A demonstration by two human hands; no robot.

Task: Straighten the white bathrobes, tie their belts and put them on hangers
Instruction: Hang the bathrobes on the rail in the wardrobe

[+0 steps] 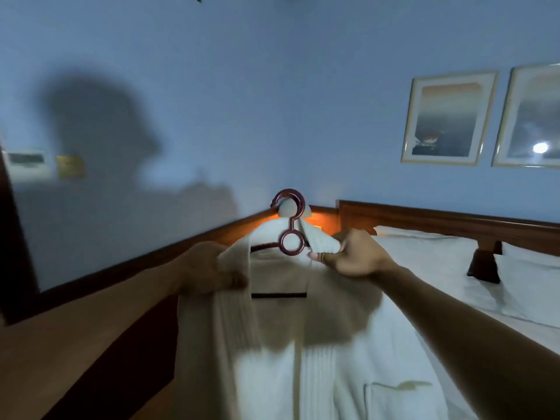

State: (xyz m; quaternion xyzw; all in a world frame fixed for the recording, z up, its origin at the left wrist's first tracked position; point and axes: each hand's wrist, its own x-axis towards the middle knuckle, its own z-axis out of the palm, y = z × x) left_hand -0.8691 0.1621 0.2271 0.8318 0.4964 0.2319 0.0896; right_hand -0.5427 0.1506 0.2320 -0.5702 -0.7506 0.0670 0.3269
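A white ribbed bathrobe (pixel 291 344) hangs in front of me on a dark red plastic hanger (pixel 290 228), whose hook and ring stick up above the collar. My left hand (pixel 209 268) grips the robe's left shoulder and lapel. My right hand (pixel 351 253) pinches the folded right collar just beside the hanger's ring. The hanger's crossbar shows dark through the neck opening. A chest pocket shows at the lower right of the robe. No belt is in view.
A bed (pixel 439 268) with white sheets and pillows lies to the right, under a wooden headboard (pixel 439 216). A lit wall lamp (pixel 288 207) glows behind the hanger. Two framed pictures (pixel 448 116) hang on the blue wall. Wooden panelling runs along the left.
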